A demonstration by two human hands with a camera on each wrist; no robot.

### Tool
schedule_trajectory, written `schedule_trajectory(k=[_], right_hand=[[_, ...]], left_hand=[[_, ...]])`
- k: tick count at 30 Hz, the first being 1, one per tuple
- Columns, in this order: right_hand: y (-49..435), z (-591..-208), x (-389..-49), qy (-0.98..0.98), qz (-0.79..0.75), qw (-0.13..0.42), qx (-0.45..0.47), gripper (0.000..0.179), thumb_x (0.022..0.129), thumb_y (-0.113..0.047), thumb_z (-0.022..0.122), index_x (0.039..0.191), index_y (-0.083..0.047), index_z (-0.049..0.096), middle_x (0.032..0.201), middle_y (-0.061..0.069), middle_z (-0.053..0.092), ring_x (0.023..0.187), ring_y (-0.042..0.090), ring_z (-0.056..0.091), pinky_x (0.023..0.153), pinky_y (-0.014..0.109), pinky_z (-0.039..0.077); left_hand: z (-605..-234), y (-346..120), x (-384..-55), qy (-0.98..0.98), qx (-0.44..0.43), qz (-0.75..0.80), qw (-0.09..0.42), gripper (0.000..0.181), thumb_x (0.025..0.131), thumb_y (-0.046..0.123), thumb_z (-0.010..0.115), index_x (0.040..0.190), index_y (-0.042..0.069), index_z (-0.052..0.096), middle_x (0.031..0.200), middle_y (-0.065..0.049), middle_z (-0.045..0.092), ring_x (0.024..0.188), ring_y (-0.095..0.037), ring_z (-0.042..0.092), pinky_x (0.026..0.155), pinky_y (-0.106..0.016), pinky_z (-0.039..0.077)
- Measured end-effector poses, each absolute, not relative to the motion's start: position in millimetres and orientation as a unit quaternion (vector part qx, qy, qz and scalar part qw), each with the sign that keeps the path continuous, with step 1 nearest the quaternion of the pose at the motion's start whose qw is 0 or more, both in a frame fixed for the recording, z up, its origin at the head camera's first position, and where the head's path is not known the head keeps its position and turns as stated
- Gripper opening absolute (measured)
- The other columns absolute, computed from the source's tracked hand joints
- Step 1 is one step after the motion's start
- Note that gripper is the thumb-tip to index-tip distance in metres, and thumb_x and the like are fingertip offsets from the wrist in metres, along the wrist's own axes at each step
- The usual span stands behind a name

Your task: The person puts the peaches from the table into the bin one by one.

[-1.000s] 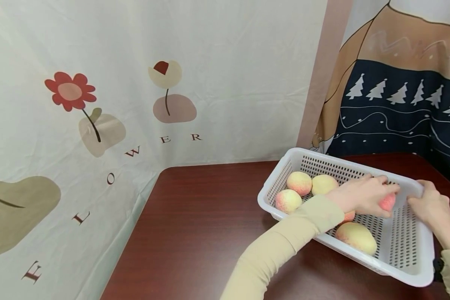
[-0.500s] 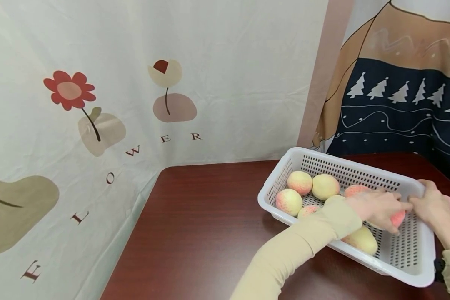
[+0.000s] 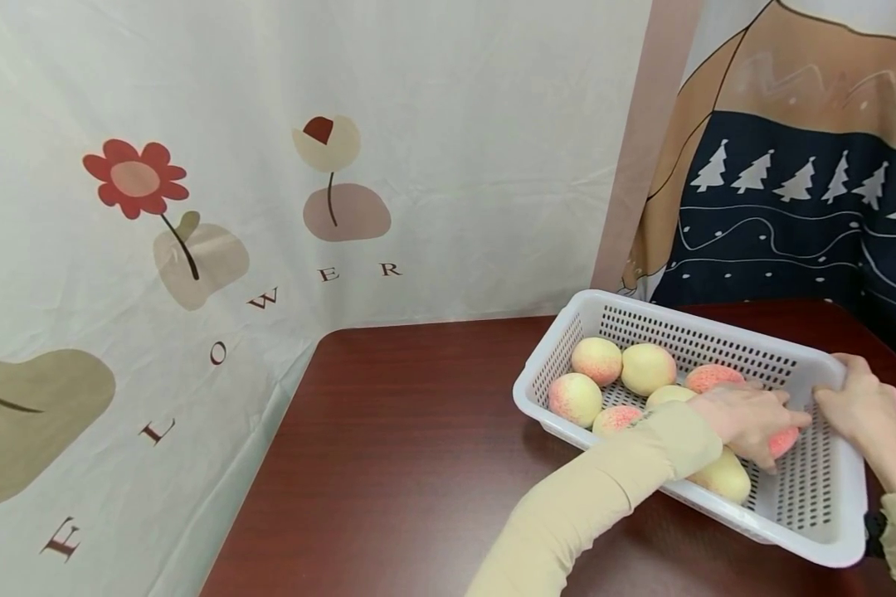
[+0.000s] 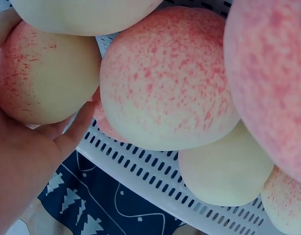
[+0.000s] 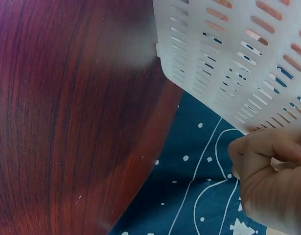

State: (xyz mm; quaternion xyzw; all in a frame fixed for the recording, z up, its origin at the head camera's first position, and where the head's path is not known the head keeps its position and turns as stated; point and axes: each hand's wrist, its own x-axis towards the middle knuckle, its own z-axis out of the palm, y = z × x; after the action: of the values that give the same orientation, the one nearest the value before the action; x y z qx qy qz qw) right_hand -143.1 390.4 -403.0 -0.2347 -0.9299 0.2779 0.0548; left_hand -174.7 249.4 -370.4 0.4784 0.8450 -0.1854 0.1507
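In the head view, a white perforated plastic basket [image 3: 799, 543] stands on the table with several yellow-and-pink peaches in it. My left hand [image 3: 750, 419] reaches inside, towards the right part, and holds a peach [image 3: 784, 442]. The left wrist view shows that peach [image 4: 55, 73] with fingers and thumb curled round it. A larger speckled peach [image 4: 170, 83] sits beside it. Under my left wrist a yellow peach [image 3: 724, 479] is partly covered. My right hand [image 3: 862, 410] grips the rim at the basket's right end; in the right wrist view its fingers are bent against the basket wall.
The dark red-brown table [image 3: 388, 464] extends to the left of the basket. A white cloth [image 3: 478, 149] with printed flowers hangs behind. At the right hangs a dark blue cloth [image 3: 776, 224] with white trees.
My left hand has carried its peach nearer and slightly right inside the basket, uncovering peaches behind and left of it. My right hand stays on the rim.
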Motion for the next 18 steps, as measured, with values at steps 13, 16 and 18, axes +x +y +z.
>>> schedule_trajectory(k=[13, 16, 18], right_hand=[[389, -401, -143, -0.929, 0.282, 0.049, -0.235, 0.059, 0.091, -0.006, 0.035, 0.138, 0.018, 0.01, 0.108, 0.047, 0.032, 0.064, 0.048, 0.057, 0.043, 0.038, 0.05], [390, -401, -143, -0.928, 0.285, 0.046, -0.234, 0.059, 0.091, -0.006, 0.035, 0.138, 0.019, 0.009, 0.109, 0.048, 0.031, 0.064, 0.047, 0.057, 0.044, 0.038, 0.051], [391, -402, -143, -0.928, 0.286, 0.045, -0.234, 0.06, 0.09, -0.006, 0.036, 0.139, 0.019, 0.009, 0.11, 0.048, 0.031, 0.062, 0.046, 0.058, 0.044, 0.039, 0.051]], left_hand=[[-360, 249, -178, 0.837, 0.49, -0.152, 0.19, 0.052, 0.092, 0.053, 0.051, 0.14, 0.051, 0.031, 0.142, 0.027, 0.033, 0.127, 0.013, 0.03, 0.107, -0.011, 0.024], [-353, 246, -180, 0.84, 0.495, -0.124, 0.186, 0.046, 0.093, 0.052, 0.05, 0.137, 0.047, 0.038, 0.136, 0.025, 0.039, 0.122, 0.013, 0.035, 0.103, -0.01, 0.029], [-347, 240, -182, 0.842, 0.498, -0.1, 0.18, 0.043, 0.093, 0.052, 0.049, 0.135, 0.046, 0.04, 0.132, 0.027, 0.042, 0.119, 0.014, 0.038, 0.101, -0.009, 0.03]])
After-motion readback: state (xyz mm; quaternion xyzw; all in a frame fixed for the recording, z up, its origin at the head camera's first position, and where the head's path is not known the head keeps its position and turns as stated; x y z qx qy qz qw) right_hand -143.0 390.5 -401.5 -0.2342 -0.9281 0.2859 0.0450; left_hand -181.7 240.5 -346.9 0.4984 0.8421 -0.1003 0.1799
